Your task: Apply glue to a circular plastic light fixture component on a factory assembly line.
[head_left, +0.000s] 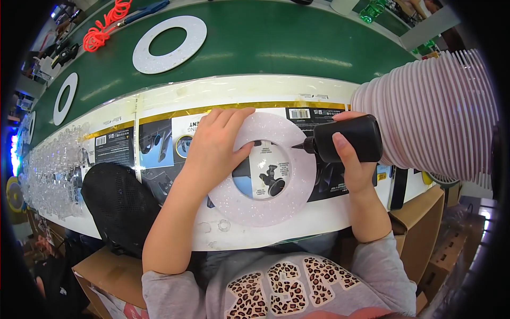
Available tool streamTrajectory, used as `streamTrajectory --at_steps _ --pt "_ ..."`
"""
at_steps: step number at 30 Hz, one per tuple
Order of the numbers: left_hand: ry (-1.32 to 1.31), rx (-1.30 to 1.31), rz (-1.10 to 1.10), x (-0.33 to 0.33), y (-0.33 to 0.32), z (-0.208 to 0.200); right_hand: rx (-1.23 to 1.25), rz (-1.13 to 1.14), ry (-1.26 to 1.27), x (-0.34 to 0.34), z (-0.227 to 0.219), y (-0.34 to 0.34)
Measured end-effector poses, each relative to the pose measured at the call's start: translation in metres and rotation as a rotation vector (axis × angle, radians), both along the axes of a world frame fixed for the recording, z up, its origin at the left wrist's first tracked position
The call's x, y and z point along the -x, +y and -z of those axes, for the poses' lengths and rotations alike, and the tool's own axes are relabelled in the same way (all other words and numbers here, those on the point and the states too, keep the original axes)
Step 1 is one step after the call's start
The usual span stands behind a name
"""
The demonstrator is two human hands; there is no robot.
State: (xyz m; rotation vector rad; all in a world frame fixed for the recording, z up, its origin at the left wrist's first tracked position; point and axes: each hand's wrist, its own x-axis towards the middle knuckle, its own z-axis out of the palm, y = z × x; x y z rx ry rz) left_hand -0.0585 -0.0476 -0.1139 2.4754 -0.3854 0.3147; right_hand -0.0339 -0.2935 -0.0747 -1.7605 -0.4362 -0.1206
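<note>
White speckled ring (255, 211) laid flat over printed sheet (330, 187), steadied at upper left by left hand (215, 146), thumb spread from fingers. Black bottle (350, 139) gripped in right hand (359, 173), nozzle (304, 145) pointed leftward over ring; best kept low, squeezed evenly.

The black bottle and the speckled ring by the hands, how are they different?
The black bottle is dark; the speckled ring is pale and sparkly. The black bottle has a pointed nozzle; the speckled ring has a big round hole. The right hand grips the black bottle sideways, while the speckled ring lies flat under the left hand. Both are being touched.
</note>
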Motion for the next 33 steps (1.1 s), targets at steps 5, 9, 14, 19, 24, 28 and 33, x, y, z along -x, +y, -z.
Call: streamTrajectory --at_steps 5,9,14,19,24,28,33 --pt "-0.002 -0.001 -0.004 0.001 -0.001 0.000 -0.002 0.004 0.007 0.001 -0.001 0.000" --pt "-0.012 0.007 -0.004 0.000 -0.001 -0.001 0.017 -0.014 -0.008 -0.002 0.000 -0.001" --pt "-0.015 0.013 -0.002 0.000 0.000 -0.002 0.014 -0.008 -0.001 -0.002 -0.001 0.001" --pt "-0.002 0.001 0.011 -0.001 0.000 -0.004 -0.046 0.034 0.008 -0.007 -0.003 -0.005" --pt "-0.029 -0.063 -0.011 -0.001 0.002 -0.007 -0.091 0.043 0.048 -0.007 -0.007 -0.004" --pt "0.010 -0.090 -0.069 -0.003 0.006 -0.012 -0.074 0.041 0.125 -0.003 -0.005 -0.008" --pt "0.061 -0.019 -0.076 -0.004 0.007 -0.010 -0.040 0.076 0.037 -0.006 -0.006 -0.009"
